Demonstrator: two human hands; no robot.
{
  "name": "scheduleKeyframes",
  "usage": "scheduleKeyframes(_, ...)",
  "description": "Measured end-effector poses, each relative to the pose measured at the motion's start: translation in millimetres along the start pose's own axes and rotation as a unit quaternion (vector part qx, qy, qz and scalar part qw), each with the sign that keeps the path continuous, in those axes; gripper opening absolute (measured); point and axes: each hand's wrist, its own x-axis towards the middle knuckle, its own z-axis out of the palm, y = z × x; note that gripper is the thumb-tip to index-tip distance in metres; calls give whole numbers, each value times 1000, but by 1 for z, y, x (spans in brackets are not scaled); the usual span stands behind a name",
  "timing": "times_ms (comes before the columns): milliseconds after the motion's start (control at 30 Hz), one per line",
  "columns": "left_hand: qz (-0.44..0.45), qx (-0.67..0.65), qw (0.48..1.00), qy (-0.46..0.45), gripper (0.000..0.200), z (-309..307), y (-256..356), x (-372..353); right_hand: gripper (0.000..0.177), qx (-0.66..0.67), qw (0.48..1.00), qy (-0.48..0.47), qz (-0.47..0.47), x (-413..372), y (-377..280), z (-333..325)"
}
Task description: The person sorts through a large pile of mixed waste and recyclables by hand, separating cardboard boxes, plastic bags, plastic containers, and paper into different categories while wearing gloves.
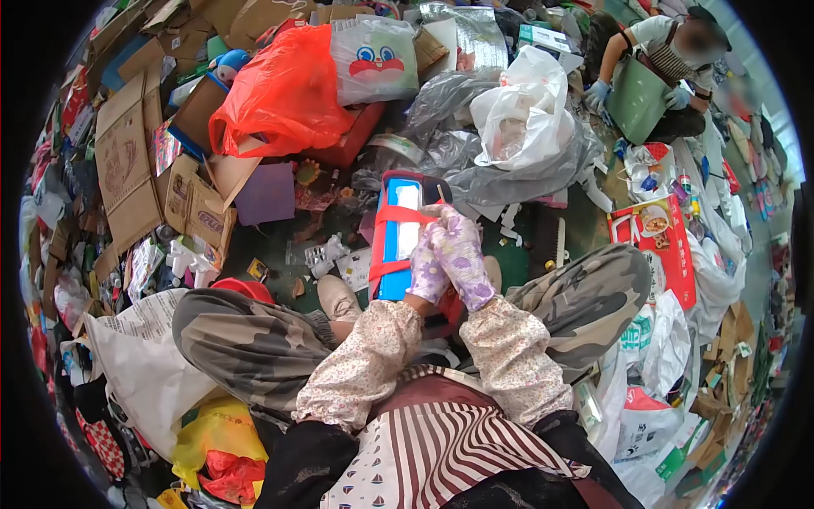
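A red case (378,246) stands between the knees, with a blue and white item (402,231) in it behind red straps. My left hand (426,261), in a purple-patterned glove, is at the right side of the blue and white item. Against it lies my right hand (462,259), gloved alike, with its fingers bent over at the case's right part. The two hands overlap, and what their fingers grip cannot be made out. Floral sleeves cover both forearms.
A red plastic bag (284,89), a cartoon-face bag (375,59) and a white bag (524,110) lie ahead. Flattened cardboard (129,161) is at left, a red printed box (657,246) at right. Another person (657,68) sits at upper right, holding a green panel (636,100).
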Motion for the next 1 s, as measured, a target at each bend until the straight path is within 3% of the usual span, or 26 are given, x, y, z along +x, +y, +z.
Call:
scheduleKeyframes(33, 8, -2, 1000, -3, 22, -6, -17, 12, 32, -31, 999, -5, -13, 0, -3, -2)
scheduleKeyframes(67, -70, -269, 958, -69, 25, -11, -14, 17, 32, -33, 999, -3, -22, 1, -8, -5)
scheduleKeyframes(133, 120, -41, 985, -121, 47, -12, -13, 24, 36, -42, 997, -13, -70, 4, -16, -14)
scheduleKeyframes(167, 20, 3, 993, -113, 58, -14, 41, 10, 41, 96, 993, -55, -49, 11, -11, -17)
scheduleKeyframes(200, -79, 45, 990, -111, 69, -14, 97, -5, 43, 142, 987, -78, -1, 14, -17, -24)
scheduleKeyframes(233, -15, -69, 993, -99, 74, -19, 94, -5, 44, 188, 976, -102, 48, 14, -23, -29)
scheduleKeyframes(300, -55, -156, 982, -95, 78, -25, 111, -14, 46, 217, 968, -114, 48, 14, -21, -21)
scheduleKeyframes(367, 0, -279, 953, -115, 69, -30, 103, -12, 45, 139, 982, -120, 51, 11, -22, -11)
scheduleKeyframes(400, 93, -112, 982, -122, 70, -32, 98, -10, 46, 103, 988, -118, 11, 15, -11, -9)
scheduleKeyframes(433, 186, 54, 976, -100, 71, -34, 93, -9, 46, 102, 988, -118, 10, 21, -1, -10)
scheduleKeyframes(500, 27, -147, 980, -133, 75, -29, 105, -13, 47, 72, 980, -167, -86, 26, -12, -17)
scheduleKeyframes(533, 26, -147, 980, -133, 75, -30, 105, -12, 50, 224, 951, -206, 62, 23, -17, -25)
scheduleKeyframes(600, -9, -305, 942, -139, 69, -36, 106, -7, 54, 273, 925, -236, 118, 19, -29, -31)
scheduleKeyframes(633, -9, -305, 942, -139, 69, -40, 101, -3, 58, 320, 893, -265, 173, 18, -30, -34)
scheduleKeyframes(667, 102, -160, 971, -145, 66, -43, 98, 2, 58, 347, 872, -307, 157, 20, -28, -37)
scheduleKeyframes(767, 30, -213, 967, -136, 59, -49, 90, 9, 58, 379, 863, -249, 223, 10, -31, -33)
scheduleKeyframes(833, 2, -130, 984, -119, 58, -49, 91, 13, 59, 379, 853, -293, 207, 22, 8, -26)
scheduleKeyframes(967, 38, -38, 989, -141, 58, -45, 89, 12, 50, 337, 877, -281, 194, 24, 9, -23)
scheduleKeyframes(1000, 19, 47, 985, -163, 56, -43, 94, 9, 45, 322, 883, -280, 196, 25, 3, -24)
